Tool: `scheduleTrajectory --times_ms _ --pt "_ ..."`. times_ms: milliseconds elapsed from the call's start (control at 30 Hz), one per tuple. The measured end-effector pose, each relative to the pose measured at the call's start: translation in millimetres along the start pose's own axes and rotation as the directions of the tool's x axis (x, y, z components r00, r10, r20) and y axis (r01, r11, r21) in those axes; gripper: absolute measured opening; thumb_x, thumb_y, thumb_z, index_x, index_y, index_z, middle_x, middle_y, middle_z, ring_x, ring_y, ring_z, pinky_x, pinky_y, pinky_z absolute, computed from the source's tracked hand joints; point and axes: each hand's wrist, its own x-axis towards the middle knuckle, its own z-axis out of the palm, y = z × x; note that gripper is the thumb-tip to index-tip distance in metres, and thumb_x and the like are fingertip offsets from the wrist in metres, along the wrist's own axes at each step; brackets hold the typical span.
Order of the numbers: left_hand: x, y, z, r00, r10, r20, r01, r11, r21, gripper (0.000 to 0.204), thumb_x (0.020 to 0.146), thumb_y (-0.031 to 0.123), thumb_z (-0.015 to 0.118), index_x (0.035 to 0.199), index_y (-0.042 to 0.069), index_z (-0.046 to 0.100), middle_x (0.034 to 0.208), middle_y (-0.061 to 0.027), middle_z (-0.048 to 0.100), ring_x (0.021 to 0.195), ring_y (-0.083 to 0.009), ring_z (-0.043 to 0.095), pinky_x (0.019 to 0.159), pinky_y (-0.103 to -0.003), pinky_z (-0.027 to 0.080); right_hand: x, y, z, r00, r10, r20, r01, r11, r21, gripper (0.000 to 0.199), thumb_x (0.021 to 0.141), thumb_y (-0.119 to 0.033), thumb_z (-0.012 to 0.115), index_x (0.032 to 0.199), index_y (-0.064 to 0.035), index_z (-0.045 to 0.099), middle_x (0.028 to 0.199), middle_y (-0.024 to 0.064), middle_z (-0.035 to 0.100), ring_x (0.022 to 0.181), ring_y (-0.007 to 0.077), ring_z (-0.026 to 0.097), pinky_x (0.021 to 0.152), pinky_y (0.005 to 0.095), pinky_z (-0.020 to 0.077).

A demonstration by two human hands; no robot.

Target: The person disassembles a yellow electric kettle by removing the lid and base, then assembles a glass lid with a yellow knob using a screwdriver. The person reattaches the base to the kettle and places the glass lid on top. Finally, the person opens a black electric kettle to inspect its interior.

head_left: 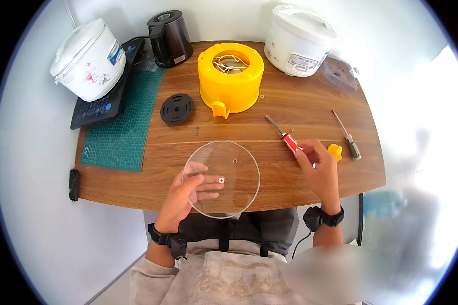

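Glass or clear plastic, you can't tell which: in the head view, the round disc over the table's front edge looks light, stiff, slick, perhaps breakable; hold its rim. Your left hand clasps it there, fingers spread; your right hand curls around a red-handled screwdriver.

The screwdriver handle is red-and-white, the housing yellow.

Looks clear and shiny, like glass, on the round disc. Shows smooth plastic on the red screwdriver handle, bare metal on its shaft. Gleams as plastic on the yellow housing. Looks like matt plastic on the black plate, grained wood across the table.
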Motion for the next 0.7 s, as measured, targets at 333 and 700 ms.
scheduleTrajectory --times_ms 333,700 --pt "4.2 -6.3 -2.3 0.997 -0.067 -0.025 0.068 0.997 0.034 0.029 0.104 0.036 0.048 0.119 0.011 0.049 0.116 -0.0291 0.069 0.104 -0.0342 0.071 0.079 -0.038 0.060 2.6 46.0 -49.5 0.953 0.129 -0.274 -0.161 0.982 -0.098 0.010 0.093 -0.010 0.066 0.100 -0.0041 0.070 0.075 0.0059 0.069 0.066 0.0120 0.062 0.063 0.0277 0.0497" --pt "5.7 -10.2 -6.8 0.998 -0.066 -0.013 0.067 0.995 0.078 0.027 0.103 0.032 0.051 0.120 0.010 0.048 0.116 -0.0285 0.068 0.106 -0.0358 0.070 0.080 -0.040 0.060 6.3 103.6 -70.7 0.931 -0.021 -0.366 -0.158 0.877 -0.453 0.015 0.089 -0.015 0.068 0.101 -0.0048 0.069 0.087 0.0117 0.068 0.072 0.0265 0.065 0.069 0.0373 0.0513"
